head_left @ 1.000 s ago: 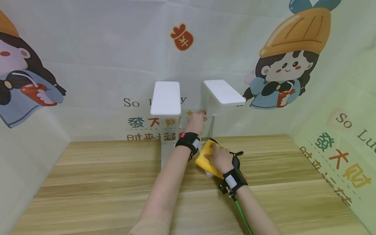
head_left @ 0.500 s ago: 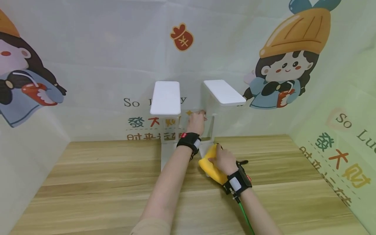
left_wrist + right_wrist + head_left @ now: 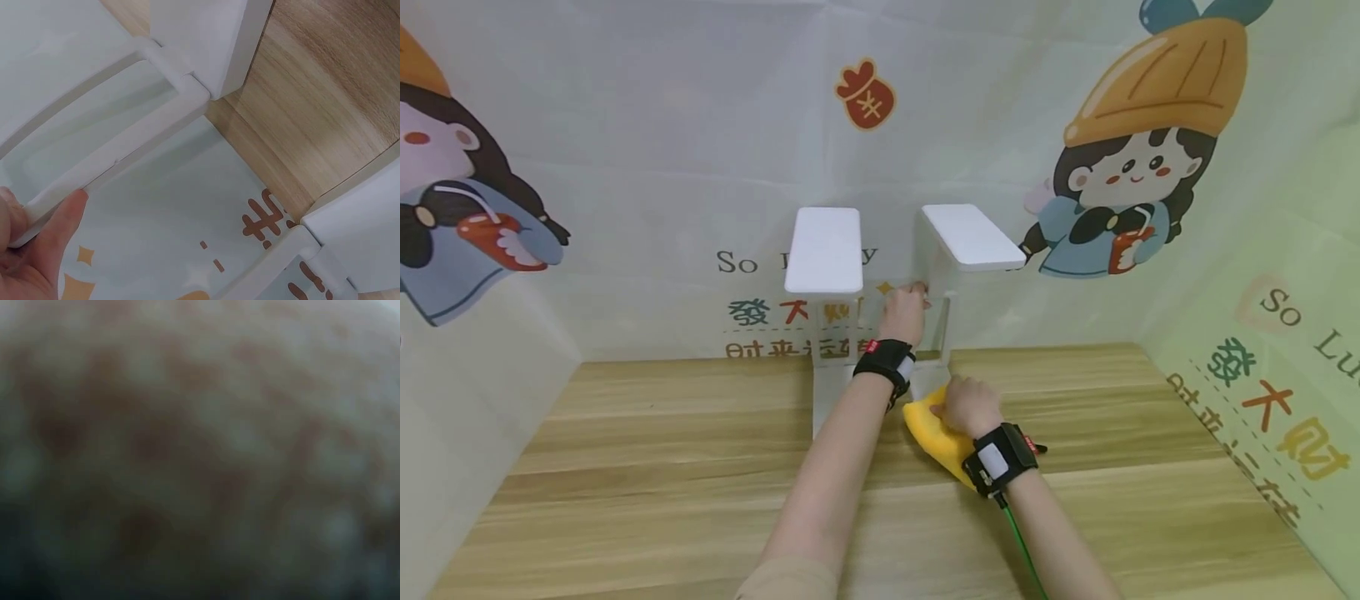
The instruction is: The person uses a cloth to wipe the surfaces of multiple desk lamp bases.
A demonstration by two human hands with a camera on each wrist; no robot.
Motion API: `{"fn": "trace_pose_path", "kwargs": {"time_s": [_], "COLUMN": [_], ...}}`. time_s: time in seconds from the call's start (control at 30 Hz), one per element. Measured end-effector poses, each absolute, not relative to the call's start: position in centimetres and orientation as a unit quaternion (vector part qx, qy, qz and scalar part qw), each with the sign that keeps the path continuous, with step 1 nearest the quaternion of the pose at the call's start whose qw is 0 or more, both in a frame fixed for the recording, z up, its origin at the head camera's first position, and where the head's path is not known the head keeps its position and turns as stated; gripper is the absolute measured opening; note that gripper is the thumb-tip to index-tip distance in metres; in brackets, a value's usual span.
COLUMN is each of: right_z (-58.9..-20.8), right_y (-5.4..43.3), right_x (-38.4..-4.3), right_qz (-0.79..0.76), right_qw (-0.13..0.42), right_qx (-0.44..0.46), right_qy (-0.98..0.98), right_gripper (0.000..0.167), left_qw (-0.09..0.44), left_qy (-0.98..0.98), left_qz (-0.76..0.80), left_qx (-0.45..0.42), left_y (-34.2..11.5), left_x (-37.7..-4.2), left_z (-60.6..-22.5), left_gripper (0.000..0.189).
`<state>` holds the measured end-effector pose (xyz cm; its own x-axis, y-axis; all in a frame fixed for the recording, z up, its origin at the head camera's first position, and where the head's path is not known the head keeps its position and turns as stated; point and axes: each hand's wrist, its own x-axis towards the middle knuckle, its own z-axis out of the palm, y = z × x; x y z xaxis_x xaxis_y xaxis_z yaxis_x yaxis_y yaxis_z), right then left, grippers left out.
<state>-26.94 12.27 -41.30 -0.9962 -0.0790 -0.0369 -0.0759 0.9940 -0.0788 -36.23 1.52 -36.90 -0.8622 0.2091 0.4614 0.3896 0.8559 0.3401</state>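
Left hand pinches the white stand; right hand, at its 5 o'clock, grips the yellow cloth. Dragging that too hard could probably skid the stand, imo.

"What reads on the back wall?"
"'So', '發大', '时来', plus a yen-like sign on the red pouch print."
"And the right wall?"
"'So Lu', '發大财'; the red wristband tag may be lettered, too small to tell"

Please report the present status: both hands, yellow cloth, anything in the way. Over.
Left hand gripping right white stand by its frame. Right hand holding yellow cloth at its base. Second white stand close on the left. Right wrist view blurred.
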Motion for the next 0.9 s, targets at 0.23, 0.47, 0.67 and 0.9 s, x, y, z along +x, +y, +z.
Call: {"fn": "trace_pose_path", "kwargs": {"time_s": [0.23, 0.47, 0.67, 0.9], "right_z": [-42.1, -40.7, -40.7, -41.8], "right_y": [12.6, 12.7, 12.7, 13.4], "right_x": [-28.0, -26.4, -27.6, -27.3], "right_qz": [-0.090, -0.029, -0.066, -0.077], "right_qw": [-0.014, 0.057, 0.039, 0.039], "right_qx": [-0.102, -0.068, -0.082, -0.096], "right_qy": [0.991, 0.996, 0.994, 0.992], "right_gripper": [0.065, 0.060, 0.064, 0.068], "left_qw": [0.211, 0.231, 0.226, 0.230], "left_qy": [-0.942, -0.939, -0.939, -0.939], "left_qz": [-0.209, -0.204, -0.207, -0.209], "left_qx": [-0.156, -0.155, -0.157, -0.150], "left_y": [1.5, 1.7, 1.8, 1.9], "left_x": [-36.2, -36.2, -36.3, -36.2], "left_z": [-36.9, -37.0, -37.0, -37.0], "left_gripper": [0.021, 0.017, 0.017, 0.017]}}
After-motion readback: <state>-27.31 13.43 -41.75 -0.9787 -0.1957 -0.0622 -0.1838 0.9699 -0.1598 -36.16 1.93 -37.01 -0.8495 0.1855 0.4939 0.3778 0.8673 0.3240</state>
